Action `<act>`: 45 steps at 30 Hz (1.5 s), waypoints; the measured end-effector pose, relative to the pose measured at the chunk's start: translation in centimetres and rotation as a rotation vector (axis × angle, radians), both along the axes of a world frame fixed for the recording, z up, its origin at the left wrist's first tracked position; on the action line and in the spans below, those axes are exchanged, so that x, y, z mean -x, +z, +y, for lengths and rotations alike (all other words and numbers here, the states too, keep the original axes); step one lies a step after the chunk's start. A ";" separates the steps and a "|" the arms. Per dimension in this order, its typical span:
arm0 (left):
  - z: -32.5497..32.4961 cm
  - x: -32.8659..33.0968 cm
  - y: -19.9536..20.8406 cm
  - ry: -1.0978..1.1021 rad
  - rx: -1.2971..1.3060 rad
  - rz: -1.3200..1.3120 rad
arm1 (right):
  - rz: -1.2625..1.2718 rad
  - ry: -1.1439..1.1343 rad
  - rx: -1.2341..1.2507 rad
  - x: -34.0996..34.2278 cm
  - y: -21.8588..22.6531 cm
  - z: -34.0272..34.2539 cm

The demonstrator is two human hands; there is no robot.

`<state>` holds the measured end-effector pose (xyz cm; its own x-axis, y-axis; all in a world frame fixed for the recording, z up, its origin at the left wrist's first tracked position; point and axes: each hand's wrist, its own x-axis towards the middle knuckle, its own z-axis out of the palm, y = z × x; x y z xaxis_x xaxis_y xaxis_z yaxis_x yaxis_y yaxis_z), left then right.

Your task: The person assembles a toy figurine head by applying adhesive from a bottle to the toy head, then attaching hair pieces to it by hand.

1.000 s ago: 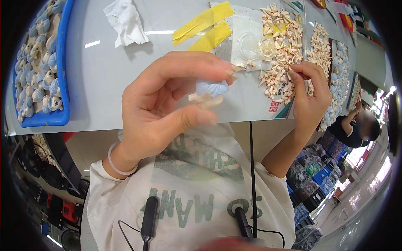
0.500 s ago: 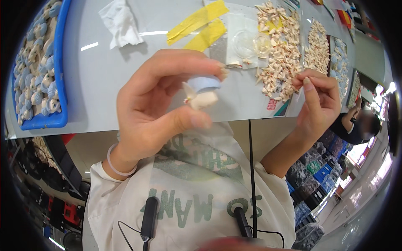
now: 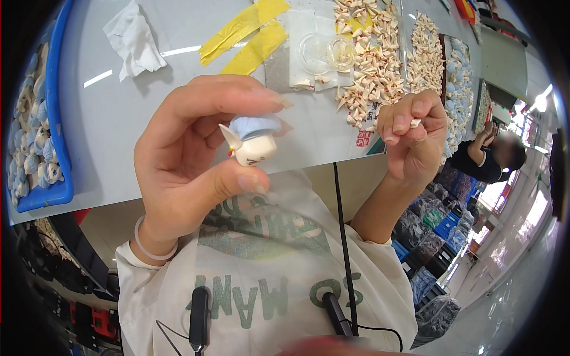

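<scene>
My left hand (image 3: 184,148) pinches a small figurine head (image 3: 260,149) between thumb and fingers. The head is cream with a light blue cap, a drawn face and a pointed ear with a red dot on the side toward my palm. My right hand (image 3: 415,139) is raised near the piles, its fingertips closed on a tiny white ear piece (image 3: 415,123). Just beyond it lies a pile of pointed cream ear pieces (image 3: 374,77) with red marks. Two round clear dishes (image 3: 314,52) sit left of that pile, on a white sheet.
A blue tray (image 3: 64,184) at the left holds several capped heads. White tissue (image 3: 135,41) and yellow tape strips (image 3: 249,47) lie on the grey table (image 3: 107,136). More ear pieces (image 3: 425,53) and blue-capped parts (image 3: 457,89) are at the right. Another person (image 3: 487,151) sits farther right.
My right hand has come away from the ear pile with a piece at its fingertips. My left hand has turned the head so its face shows. The view has shifted.
</scene>
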<state>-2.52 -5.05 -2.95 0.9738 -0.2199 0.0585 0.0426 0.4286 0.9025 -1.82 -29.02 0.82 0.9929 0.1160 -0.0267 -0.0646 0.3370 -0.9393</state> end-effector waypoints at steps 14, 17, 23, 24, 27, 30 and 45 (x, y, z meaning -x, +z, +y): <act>0.1 -0.2 -0.1 -0.034 0.142 0.071 | -0.248 -0.188 0.644 -3.5 2.3 2.1; -0.1 -0.4 0.3 -0.019 0.083 -0.002 | -0.390 -0.019 0.890 -4.6 2.6 2.6; 0.2 -0.1 0.4 -0.073 0.281 0.204 | -0.484 0.132 1.243 -5.4 3.3 4.7; 0.0 -0.1 -0.1 -0.057 0.277 0.101 | -0.519 0.135 1.315 -5.5 3.4 4.9; 0.2 -0.6 -0.5 -0.069 0.251 -0.022 | -0.582 0.134 1.417 -5.6 3.5 5.4; 0.1 -0.5 -0.4 -0.088 0.232 -0.027 | -0.612 0.124 1.461 -5.6 3.5 5.5; 0.1 -0.1 0.0 -0.079 0.353 0.153 | -0.525 0.326 0.703 -3.0 2.8 6.7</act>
